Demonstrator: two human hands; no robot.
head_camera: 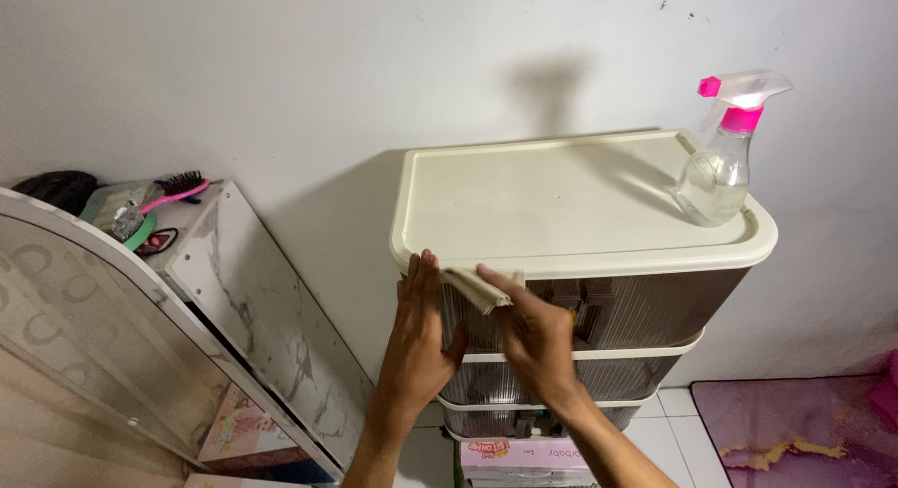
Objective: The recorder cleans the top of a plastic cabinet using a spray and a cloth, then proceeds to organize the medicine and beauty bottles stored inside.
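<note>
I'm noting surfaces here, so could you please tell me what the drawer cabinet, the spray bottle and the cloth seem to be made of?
Drawer cabinet: likely moulded plastic, cream matte top with rounded rim, ribbed brownish translucent fronts.
Spray bottle: clear glossy plastic, pink trigger parts.
Cloth: soft beige fabric, folded under the right hand.

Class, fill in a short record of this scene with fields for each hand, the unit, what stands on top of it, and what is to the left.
Left hand: flat against the drawer front
Right hand: pressing a folded beige cloth under the lid's rim
Unit: cream-topped plastic drawer cabinet with ribbed brown drawers
On top: clear spray bottle with pink nozzle, back right corner
Left: marble-patterned white shelf holding a pink hairbrush
</note>
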